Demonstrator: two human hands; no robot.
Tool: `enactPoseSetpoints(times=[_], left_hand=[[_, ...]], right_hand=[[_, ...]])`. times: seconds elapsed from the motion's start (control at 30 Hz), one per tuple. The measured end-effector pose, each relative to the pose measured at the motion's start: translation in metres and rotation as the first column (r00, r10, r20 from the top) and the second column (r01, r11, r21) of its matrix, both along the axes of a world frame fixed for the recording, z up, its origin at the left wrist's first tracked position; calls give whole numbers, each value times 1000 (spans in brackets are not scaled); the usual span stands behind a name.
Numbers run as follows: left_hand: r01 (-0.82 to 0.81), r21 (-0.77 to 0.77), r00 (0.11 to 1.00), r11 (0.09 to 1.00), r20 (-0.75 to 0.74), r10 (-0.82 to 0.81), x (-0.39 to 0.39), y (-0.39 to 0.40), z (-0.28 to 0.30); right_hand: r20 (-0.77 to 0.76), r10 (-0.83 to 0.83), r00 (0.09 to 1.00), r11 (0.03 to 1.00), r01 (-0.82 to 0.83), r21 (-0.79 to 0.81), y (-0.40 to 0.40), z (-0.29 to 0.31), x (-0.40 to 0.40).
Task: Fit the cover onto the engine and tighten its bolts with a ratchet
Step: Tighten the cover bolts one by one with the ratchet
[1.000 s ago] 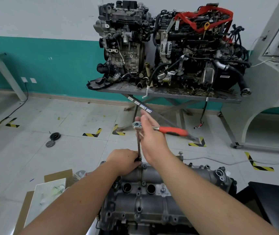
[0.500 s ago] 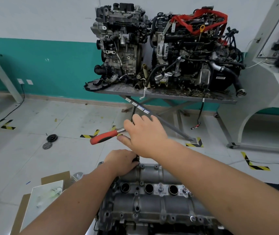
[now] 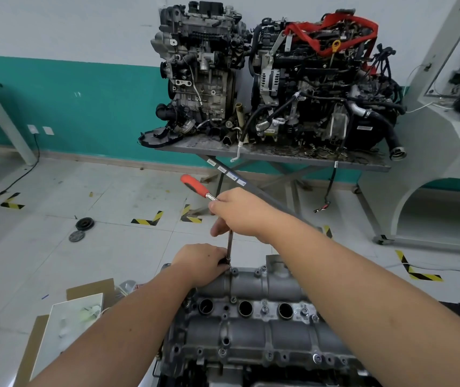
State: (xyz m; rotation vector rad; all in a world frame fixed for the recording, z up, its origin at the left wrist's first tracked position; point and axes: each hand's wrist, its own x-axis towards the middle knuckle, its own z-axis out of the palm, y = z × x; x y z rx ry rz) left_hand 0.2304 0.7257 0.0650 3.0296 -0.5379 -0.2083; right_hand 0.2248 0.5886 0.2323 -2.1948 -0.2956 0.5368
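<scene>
Swung round since half a second ago, the ratchet (image 3: 199, 189) now has its red handle pointing up and away to the left instead of lying low to the left. Nearest the camera, the grey cover (image 3: 251, 311) sits on the engine with three round wells in a row. At its far edge the left hand (image 3: 199, 265) curls its fingers around the foot of the extension bar (image 3: 230, 244), which stands upright on a bolt. Above it, the right hand (image 3: 241, 212) grips the ratchet head, fingers wrapped over it. Farther off, two complete engines (image 3: 276, 76) stand on a steel table (image 3: 273, 157) against the teal wall.
</scene>
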Motion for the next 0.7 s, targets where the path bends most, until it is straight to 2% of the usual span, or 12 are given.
enactPoseSetpoints(times=[0.1,0.13,0.2,0.3,0.37,0.4,0.43,0.53,0.6,0.63,0.7], left_hand=[[6,-7,1000,1000,11,-6,0,0,1],[8,-7,1000,1000,12,-8,0,0,1],[5,-6,1000,1000,0,-5,0,0,1],[-1,1,1000,1000,-10,1,0,0,0],[2,6,1000,1000,3,-2,-1,-1,1],[4,7,1000,1000,5,-4,-1,-1,1],[4,4,1000,1000,5,-4,0,-1,1],[-4,3,1000,1000,-7,4,1,1,1],[-8,13,1000,1000,-12,9,1,0,-1],[-25,16,999,1000,-21,25,1,0,-1],[-77,-24,996,997,-36,76,0,-1,-4]], right_hand=[[-287,-84,954,914,188,360,3,-8,-4],[-357,-104,928,843,273,463,5,-12,-4],[-500,-111,859,640,447,625,7,-20,-4],[-615,-94,783,327,608,724,10,-31,-6],[-595,-176,784,224,621,751,13,-39,-6],[-548,-241,801,225,595,772,14,-42,-8],[-469,-318,824,278,554,785,14,-46,-8],[-157,-410,898,525,374,765,13,-61,-13],[159,-416,895,689,197,698,13,-69,-16],[389,-427,816,779,113,617,12,-73,-16],[800,-297,521,945,43,323,8,-81,-14]])
